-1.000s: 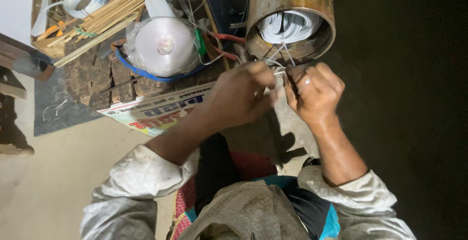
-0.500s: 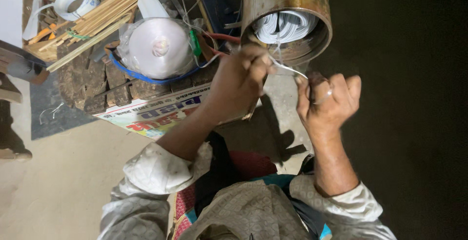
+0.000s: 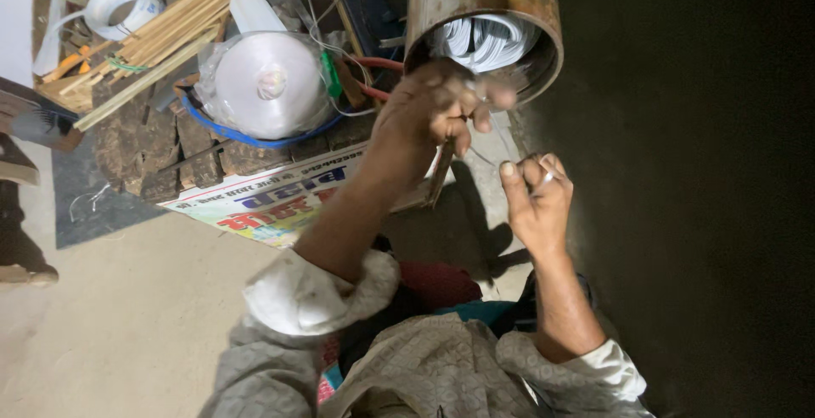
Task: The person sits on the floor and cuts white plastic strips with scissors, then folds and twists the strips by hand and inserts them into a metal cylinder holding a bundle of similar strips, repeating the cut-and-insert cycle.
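The left hand (image 3: 437,112) is reaching, fingers curled and blurred, grip unclear, at the rusty metal cylinder (image 3: 484,11) holding white strips (image 3: 484,40), while the right hand (image 3: 535,201) is pinching a thin strand, best kept taut

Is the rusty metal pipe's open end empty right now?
No, the rusty metal pipe holds coiled white strips inside its mouth, just above the left hand.

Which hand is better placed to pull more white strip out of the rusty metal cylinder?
Probably the left hand: it is at the mouth of the rusty cylinder, right beside the white strips. The right hand is lower, away from the opening, with a thin white strand in its grip.
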A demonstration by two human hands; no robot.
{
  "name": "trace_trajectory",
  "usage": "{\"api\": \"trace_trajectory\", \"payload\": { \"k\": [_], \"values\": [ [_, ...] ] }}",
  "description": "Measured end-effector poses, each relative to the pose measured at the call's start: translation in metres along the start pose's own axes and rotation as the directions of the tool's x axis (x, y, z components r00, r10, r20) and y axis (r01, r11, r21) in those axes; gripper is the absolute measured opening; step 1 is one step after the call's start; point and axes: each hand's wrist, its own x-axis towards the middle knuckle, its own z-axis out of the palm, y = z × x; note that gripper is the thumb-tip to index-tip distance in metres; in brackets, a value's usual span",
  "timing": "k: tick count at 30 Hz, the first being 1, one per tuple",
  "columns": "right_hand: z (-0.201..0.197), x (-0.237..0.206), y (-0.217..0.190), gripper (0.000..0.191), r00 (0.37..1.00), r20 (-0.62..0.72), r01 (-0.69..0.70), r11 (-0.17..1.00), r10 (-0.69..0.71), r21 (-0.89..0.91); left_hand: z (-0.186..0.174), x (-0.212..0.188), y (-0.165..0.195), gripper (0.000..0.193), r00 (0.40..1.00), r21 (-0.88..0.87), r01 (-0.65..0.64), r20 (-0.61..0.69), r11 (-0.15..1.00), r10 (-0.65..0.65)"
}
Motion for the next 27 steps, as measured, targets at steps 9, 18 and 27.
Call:
{"api": "trace_trajectory", "payload": {
  "k": [9, 18, 27],
  "values": [
    [-0.018, 0.018, -0.019, 0.042, 0.995, 0.037, 0.018, 0.525, -0.094, 0.851, -0.004, 0.004, 0.045, 0.012, 0.894, 0.899, -0.414, 0.431, 0.143, -0.126],
    [-0.001, 0.036, -0.002, 0.047, 0.996, 0.089, -0.082, 0.184, -0.029, 0.979, 0.033, 0.031, 0.059, 0.020, 0.913, 0.863, -0.345, 0.218, -0.368, -0.344],
    [0.011, 0.024, -0.023, 0.045, 0.992, 0.085, -0.007, 0.622, -0.096, 0.783, 0.034, 0.050, 0.039, 0.012, 0.835, 0.510, -0.496, 0.502, -0.703, -0.225]
  ]
}}
